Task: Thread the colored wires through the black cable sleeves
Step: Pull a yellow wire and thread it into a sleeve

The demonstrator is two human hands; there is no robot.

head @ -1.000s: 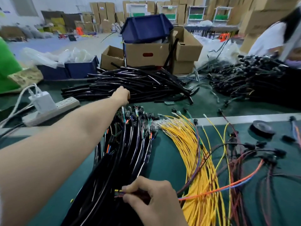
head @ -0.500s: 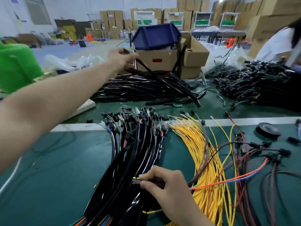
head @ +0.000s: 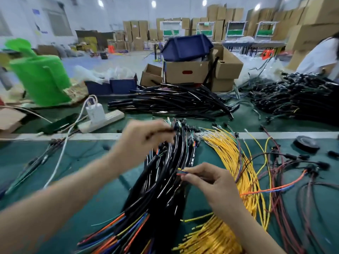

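At a green table in a warehouse, a worker readies another harness. The pile of loose black sleeves lies well beyond both hands. A bundle of finished, sleeved wires runs between the hands, and the yellow wires fan out just right of the right hand.

The left hand, out at the pile half a second ago, is now back above the far end of the bundle. It is blurred by motion, its fingers curled round what looks like a single black sleeve. The right hand holds as before, thumb and forefinger pinching the wires. Their yellow, red and blue tips poke out to its left, and an orange and blue length trails off to its right.

Sleeve and wire tips are now near each other but still apart, so the threading itself likely comes next.

No brand or writing is readable. The box beyond the pile shows only a red oval mark.
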